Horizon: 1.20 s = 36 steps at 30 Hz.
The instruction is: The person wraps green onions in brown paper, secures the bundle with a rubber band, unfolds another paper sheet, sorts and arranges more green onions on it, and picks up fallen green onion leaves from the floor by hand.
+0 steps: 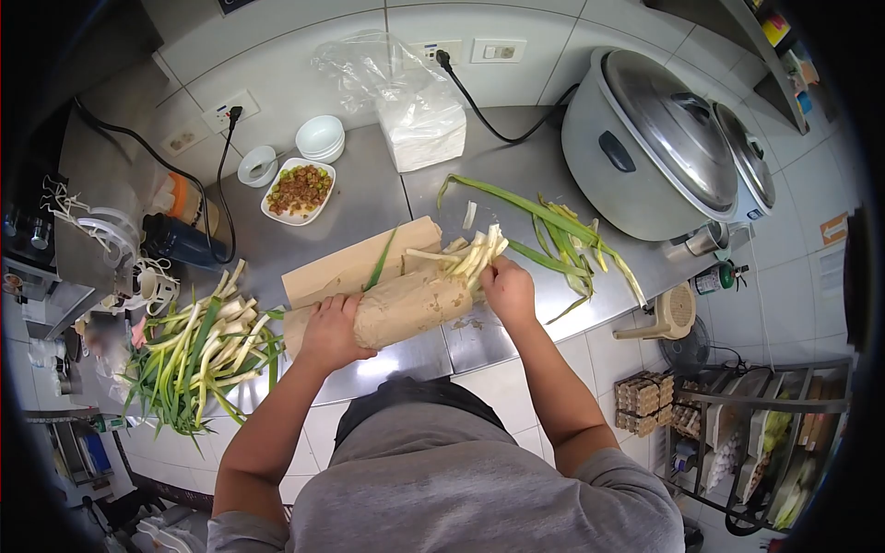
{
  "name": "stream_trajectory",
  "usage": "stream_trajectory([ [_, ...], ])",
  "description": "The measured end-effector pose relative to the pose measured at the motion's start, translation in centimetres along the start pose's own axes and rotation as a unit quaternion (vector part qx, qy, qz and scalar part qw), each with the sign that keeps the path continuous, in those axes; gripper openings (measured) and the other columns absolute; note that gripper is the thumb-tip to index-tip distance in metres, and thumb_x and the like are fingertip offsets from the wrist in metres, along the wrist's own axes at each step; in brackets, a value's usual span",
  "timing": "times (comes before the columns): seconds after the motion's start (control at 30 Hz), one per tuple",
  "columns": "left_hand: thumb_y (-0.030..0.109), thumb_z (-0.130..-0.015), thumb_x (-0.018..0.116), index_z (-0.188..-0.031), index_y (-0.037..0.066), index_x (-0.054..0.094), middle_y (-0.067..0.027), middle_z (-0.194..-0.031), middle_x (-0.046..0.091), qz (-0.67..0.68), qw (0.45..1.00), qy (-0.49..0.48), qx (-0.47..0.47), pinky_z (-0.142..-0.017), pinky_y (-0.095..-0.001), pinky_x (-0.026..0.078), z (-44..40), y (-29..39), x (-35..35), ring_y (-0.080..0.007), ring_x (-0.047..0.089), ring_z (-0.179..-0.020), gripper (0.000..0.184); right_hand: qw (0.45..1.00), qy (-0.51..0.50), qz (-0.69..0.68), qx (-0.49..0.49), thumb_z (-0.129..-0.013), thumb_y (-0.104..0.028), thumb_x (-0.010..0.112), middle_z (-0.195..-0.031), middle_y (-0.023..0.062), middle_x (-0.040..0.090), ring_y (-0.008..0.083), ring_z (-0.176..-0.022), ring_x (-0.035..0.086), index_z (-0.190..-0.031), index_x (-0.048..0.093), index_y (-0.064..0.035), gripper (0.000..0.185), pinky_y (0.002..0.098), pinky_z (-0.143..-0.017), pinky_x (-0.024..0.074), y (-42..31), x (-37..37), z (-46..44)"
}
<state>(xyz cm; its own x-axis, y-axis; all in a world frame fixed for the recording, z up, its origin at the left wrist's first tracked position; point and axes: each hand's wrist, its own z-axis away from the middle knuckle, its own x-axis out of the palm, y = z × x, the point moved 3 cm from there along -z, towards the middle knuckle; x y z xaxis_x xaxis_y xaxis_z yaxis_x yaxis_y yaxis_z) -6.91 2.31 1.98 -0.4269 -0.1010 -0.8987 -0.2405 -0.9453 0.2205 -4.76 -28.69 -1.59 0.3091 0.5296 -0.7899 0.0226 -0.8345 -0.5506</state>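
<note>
A bundle of leeks [479, 253] lies rolled in brown paper [415, 309] on the steel counter, white ends poking out at the right. My left hand [334, 334] is closed over the left part of the roll, thumb toward me. At the other end, my right hand [507, 290] grips the white ends beside the paper's edge; its fingertips are partly hidden. Behind the roll rests a flat flap of brown paper [323, 267], with one green leaf [381, 261] across it. A loose pile of leeks [207, 350] sits left of my left hand.
Stripped leaves [562, 235] lie to the right, before a large rice cooker [636, 138]. At the back stand a stack of napkins [422, 138], a dish of chopped food [299, 191] and white bowls [321, 138]. A dark bottle [175, 241] is at left; a stool [673, 311] stands below.
</note>
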Motion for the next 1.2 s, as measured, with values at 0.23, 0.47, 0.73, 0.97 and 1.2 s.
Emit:
stream_trajectory([
  [0.23, 0.044, -0.057, 0.088, -0.141, 0.010, 0.043, -0.0158, -0.130, 0.052, 0.024, 1.000, 0.012, 0.004, -0.111, -0.0455, 0.031, 0.1, -0.4, 0.1, -0.0318, 0.047, -0.126, 0.101, 0.997, 0.042, 0.063, -0.002, -0.084, -0.017, 0.061, -0.072, 0.0193, 0.064, 0.0388, -0.064, 0.063, -0.075, 0.062, -0.0032, 0.016, 0.0481, -0.059, 0.0517, 1.3, 0.2, 0.1],
  [0.47, 0.043, -0.056, 0.088, -0.139, 0.009, 0.044, -0.0146, -0.129, 0.052, 0.025, 0.999, 0.018, 0.028, -0.111, -0.0458, 0.031, 0.1, -0.7, 0.2, -0.0303, 0.047, -0.126, 0.101, 0.953, 0.211, 0.139, 0.167, -0.084, -0.019, 0.062, -0.070, 0.0231, 0.064, 0.0402, -0.065, 0.064, -0.076, 0.066, -0.0011, 0.020, 0.0467, -0.060, 0.0503, 10.0, -10.5, -5.8],
  [0.73, 0.043, -0.055, 0.088, -0.139, 0.009, 0.044, -0.0150, -0.129, 0.051, 0.024, 0.999, 0.015, 0.028, -0.111, -0.0452, 0.032, 0.1, -0.6, -0.1, -0.0303, 0.047, -0.126, 0.100, 0.987, 0.001, 0.069, 0.145, -0.081, -0.021, 0.074, -0.089, 0.0198, 0.070, 0.0377, -0.080, 0.066, -0.100, 0.071, -0.0042, 0.025, 0.0441, -0.075, 0.0526, 8.5, -8.9, -4.8],
  [0.97, 0.043, -0.055, 0.088, -0.138, 0.009, 0.045, -0.0150, -0.129, 0.051, 0.008, 0.999, 0.025, 0.020, -0.111, -0.0460, 0.031, 0.2, -0.2, 0.2, -0.0312, 0.048, -0.124, 0.099, 0.947, -0.147, 0.002, -0.286, -0.068, -0.017, 0.079, -0.099, 0.0093, 0.070, 0.0283, -0.113, 0.056, -0.103, 0.073, -0.0111, 0.036, 0.0429, -0.097, 0.0423, -5.2, -4.2, -4.9],
  [1.2, 0.043, -0.056, 0.088, -0.138, 0.008, 0.045, -0.0140, -0.129, 0.051, 0.025, 0.996, 0.075, 0.038, -0.112, -0.0463, 0.029, 0.7, -0.6, 1.2, -0.0306, 0.046, -0.125, 0.099, 0.932, -0.333, -0.036, -0.141, -0.073, -0.010, 0.074, -0.088, 0.0129, 0.067, 0.0299, -0.085, 0.062, -0.085, 0.071, -0.0037, 0.014, 0.0384, -0.075, 0.0488, 1.4, -1.8, -7.2],
])
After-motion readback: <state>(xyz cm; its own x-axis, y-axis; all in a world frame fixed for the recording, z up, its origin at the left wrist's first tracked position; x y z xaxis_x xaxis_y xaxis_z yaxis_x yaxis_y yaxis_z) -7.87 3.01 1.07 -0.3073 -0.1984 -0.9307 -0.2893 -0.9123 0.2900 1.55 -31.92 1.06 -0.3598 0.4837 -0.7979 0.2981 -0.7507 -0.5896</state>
